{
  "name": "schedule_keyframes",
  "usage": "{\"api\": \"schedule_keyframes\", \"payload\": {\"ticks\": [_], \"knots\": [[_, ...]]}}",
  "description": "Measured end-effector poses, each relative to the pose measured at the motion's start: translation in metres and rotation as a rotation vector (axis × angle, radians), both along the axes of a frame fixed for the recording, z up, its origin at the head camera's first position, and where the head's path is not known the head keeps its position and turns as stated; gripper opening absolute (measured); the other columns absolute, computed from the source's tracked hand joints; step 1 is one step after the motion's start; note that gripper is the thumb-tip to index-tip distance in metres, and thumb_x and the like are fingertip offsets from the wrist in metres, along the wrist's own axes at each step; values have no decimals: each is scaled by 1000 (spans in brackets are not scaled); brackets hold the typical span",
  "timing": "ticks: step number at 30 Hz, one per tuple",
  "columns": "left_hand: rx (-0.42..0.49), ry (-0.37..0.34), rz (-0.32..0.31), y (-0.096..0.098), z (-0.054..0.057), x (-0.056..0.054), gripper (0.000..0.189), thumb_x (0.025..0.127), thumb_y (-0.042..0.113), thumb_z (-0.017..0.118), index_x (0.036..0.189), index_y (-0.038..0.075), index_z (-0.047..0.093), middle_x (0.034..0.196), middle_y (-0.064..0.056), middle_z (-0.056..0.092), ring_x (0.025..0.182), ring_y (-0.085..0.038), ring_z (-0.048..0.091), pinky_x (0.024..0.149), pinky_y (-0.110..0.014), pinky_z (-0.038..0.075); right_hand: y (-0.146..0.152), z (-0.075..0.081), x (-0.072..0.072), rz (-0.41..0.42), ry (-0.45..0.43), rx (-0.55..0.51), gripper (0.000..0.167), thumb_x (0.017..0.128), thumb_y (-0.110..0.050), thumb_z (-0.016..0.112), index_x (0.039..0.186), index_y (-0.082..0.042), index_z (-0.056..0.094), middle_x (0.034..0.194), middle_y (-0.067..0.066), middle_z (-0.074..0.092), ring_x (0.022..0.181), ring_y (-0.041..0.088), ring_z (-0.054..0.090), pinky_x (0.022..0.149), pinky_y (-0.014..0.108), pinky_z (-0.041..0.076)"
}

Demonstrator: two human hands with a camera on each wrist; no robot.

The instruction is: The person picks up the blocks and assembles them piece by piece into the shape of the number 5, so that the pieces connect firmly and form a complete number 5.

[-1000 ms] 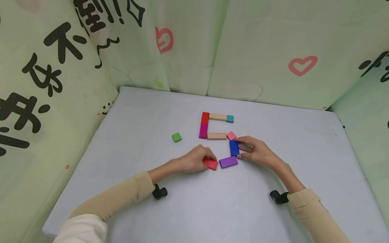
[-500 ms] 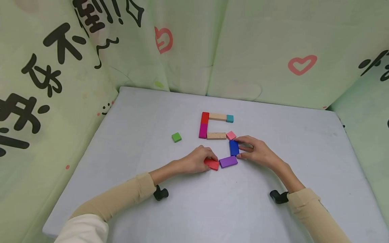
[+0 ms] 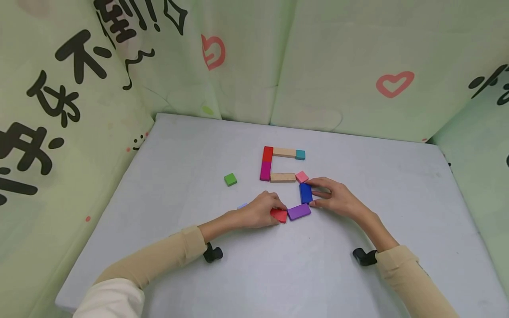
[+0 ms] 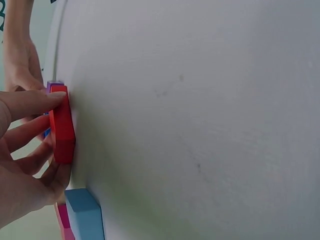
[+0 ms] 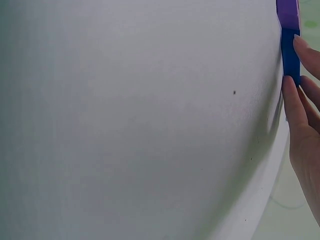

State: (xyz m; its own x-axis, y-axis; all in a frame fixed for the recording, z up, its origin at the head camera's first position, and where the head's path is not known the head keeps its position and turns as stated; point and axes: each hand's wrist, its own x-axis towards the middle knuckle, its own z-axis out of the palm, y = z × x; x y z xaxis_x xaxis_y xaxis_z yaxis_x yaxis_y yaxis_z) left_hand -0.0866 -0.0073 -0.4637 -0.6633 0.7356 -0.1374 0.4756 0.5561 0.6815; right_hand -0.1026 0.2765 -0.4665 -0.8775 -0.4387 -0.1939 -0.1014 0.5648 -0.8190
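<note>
My left hand [image 3: 260, 211] pinches a red block [image 3: 279, 215] between thumb and fingers, down on the table. The block's right end meets or nearly meets a purple block [image 3: 299, 212]. A blue block [image 3: 305, 193] runs up from the purple one toward a small pink block [image 3: 302, 176]. Along the blue block's right side, my right hand [image 3: 334, 197] rests with its fingertips and thumb, fingers fairly straight. In the left wrist view, a light blue block [image 4: 85, 215] lies beside the left hand; only a sliver shows in the head view.
Beyond the hands, two wooden blocks [image 3: 282, 178], a red block [image 3: 267, 153], a magenta block [image 3: 265, 171] and a teal block [image 3: 300, 155] form a bracket shape. A green block [image 3: 230, 179] lies apart on the left. The white table [image 3: 358, 168] has printed curtains around it.
My left hand has slid the red block slightly right, closing the gap to the purple block. A light blue sliver has come into view behind that wrist. The right hand stays put.
</note>
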Motion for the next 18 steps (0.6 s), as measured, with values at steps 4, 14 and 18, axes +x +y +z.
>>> {"api": "schedule_keyframes", "payload": {"ticks": [4, 14, 18], "knots": [[2, -5, 8, 0, 1, 2, 38, 90, 8, 78, 127, 4, 73, 118, -9, 69, 110, -19, 56, 86, -22, 44, -1, 1, -1, 0, 4, 1, 63, 90, -2, 77, 147, 3, 50, 151, 27, 46, 134, 48, 54, 103, 44, 49], [-15, -13, 14, -1, 2, 3, 40, 90, 12, 79, 129, 7, 72, 120, -8, 68, 112, -18, 55, 85, -21, 44, 0, 0, -1, -3, -4, 24, 64, 91, -2, 75, 149, 2, 49, 153, 27, 45, 135, 46, 54, 103, 43, 48], [-31, 10, 13, -3, 4, 1, 44, 89, 17, 81, 132, 9, 71, 120, -5, 69, 111, -17, 55, 86, -23, 44, 0, 0, 0, -4, -3, 27, 63, 91, -3, 76, 149, 2, 49, 153, 26, 45, 135, 46, 54, 104, 43, 48]]}}
